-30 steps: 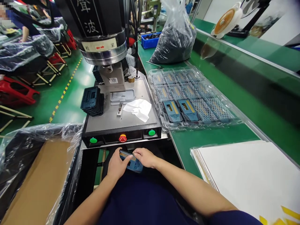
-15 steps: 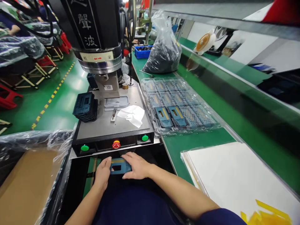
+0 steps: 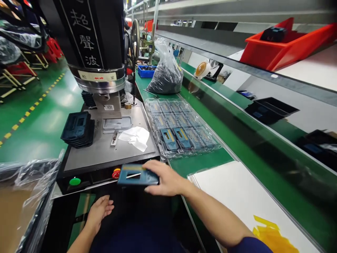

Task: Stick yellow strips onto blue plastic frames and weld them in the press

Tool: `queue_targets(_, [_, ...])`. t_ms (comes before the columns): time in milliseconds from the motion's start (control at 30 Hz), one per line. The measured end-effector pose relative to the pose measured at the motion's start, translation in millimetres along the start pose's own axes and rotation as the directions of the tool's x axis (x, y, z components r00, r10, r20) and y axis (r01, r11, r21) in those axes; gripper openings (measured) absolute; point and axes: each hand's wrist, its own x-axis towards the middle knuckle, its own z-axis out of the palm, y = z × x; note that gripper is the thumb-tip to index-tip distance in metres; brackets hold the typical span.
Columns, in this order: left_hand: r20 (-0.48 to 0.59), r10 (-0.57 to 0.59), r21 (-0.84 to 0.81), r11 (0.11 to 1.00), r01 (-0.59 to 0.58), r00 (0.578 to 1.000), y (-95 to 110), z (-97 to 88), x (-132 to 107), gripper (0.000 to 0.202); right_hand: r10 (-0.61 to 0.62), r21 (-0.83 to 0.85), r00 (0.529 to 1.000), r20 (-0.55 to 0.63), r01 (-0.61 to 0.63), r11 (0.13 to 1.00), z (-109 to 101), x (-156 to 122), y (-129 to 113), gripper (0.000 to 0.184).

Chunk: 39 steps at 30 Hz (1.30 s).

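My right hand (image 3: 164,179) grips the right end of a blue-grey plastic housing (image 3: 123,179), thumb below and fingers over the top edge. The housing has a rectangular cutout and a yellow strip along its upper side. It is held level in front of the press base, covering part of its front panel. Lower and to the left, my left hand (image 3: 100,211) is empty, its fingers loosely curled and a little apart. Two similar housings (image 3: 182,137) lie side by side in the near row of a clear plastic blister tray (image 3: 202,123) on the right.
An ultrasonic press (image 3: 94,77) stands ahead, with stacked dark housings (image 3: 76,130), a grey fixture (image 3: 117,123) and a white cloth (image 3: 135,137) on its base. A red stop button (image 3: 116,173) and green button (image 3: 75,181) line its front. White sheets (image 3: 223,189) lie right.
My left hand has let go of the housing and dropped away to the left. My right hand has raised the housing towards the press front. The view has turned to the right.
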Motion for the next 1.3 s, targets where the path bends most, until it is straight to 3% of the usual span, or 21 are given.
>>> queue_targets(67, [0.009, 0.015, -0.005, 1.0, -0.015, 1.0, -7, -2.5, 5, 0.037, 0.095, -0.087, 0.972, -0.217, -0.116, 0.989, -28, -4, 17, 0.063])
queue_targets(100, [0.016, 0.028, -0.004, 1.0, -0.028, 0.999, -9, -2.7, 7, 0.038, 0.154, -0.137, 0.929, -0.337, -0.21, 0.968, -40, -6, 29, 0.061])
queue_targets(167, [0.021, 0.059, 0.009, 0.998, -0.059, 0.998, -12, -1.8, 7, 0.043, 0.265, -0.207, 0.793, -0.548, -0.435, 0.876, -62, -13, 58, 0.06])
queue_targets(233, [0.017, 0.088, 0.022, 0.996, -0.088, 0.996, -14, -0.1, 8, 0.047, 0.33, -0.232, 0.659, -0.676, -0.616, 0.753, -82, -20, 88, 0.062])
queue_targets(300, [0.017, 0.103, 0.027, 0.994, -0.104, 0.995, -15, 1.2, 8, 0.048, 0.385, -0.22, 0.545, -0.745, -0.745, 0.63, -98, -29, 114, 0.064])
queue_targets(367, [0.023, 0.109, 0.027, 0.994, -0.11, 0.994, -16, 1.5, 9, 0.049, 0.44, -0.196, 0.46, -0.771, -0.829, 0.523, -110, -37, 131, 0.065])
queue_targets(533, [0.042, 0.12, 0.043, 0.992, -0.122, 0.992, -20, -1.2, 12, 0.05, 0.568, -0.156, 0.341, -0.749, -0.924, 0.348, -119, -49, 153, 0.067])
queue_targets(633, [0.045, 0.113, 0.052, 0.992, -0.115, 0.993, -20, -2.0, 12, 0.049, 0.63, -0.163, 0.305, -0.714, -0.948, 0.275, -116, -51, 162, 0.069])
queue_targets(733, [0.044, 0.105, 0.052, 0.993, -0.107, 0.993, -20, -1.5, 13, 0.049, 0.655, -0.197, 0.318, -0.686, -0.947, 0.255, -113, -52, 167, 0.066])
queue_targets(1000, [0.031, 0.105, 0.049, 0.993, -0.107, 0.994, -19, 0.9, 12, 0.049, 0.519, -0.27, 0.43, -0.739, -0.894, 0.357, -97, -44, 163, 0.041])
queue_targets(1200, [0.026, 0.114, 0.05, 0.992, -0.115, 0.993, -19, 1.6, 11, 0.049, 0.563, -0.209, 0.415, -0.714, -0.895, 0.395, -97, -44, 171, 0.033])
queue_targets(1300, [0.022, 0.117, 0.045, 0.992, -0.118, 0.993, -19, 2.0, 10, 0.048, 0.53, -0.219, 0.445, -0.722, -0.874, 0.435, -98, -46, 170, 0.031])
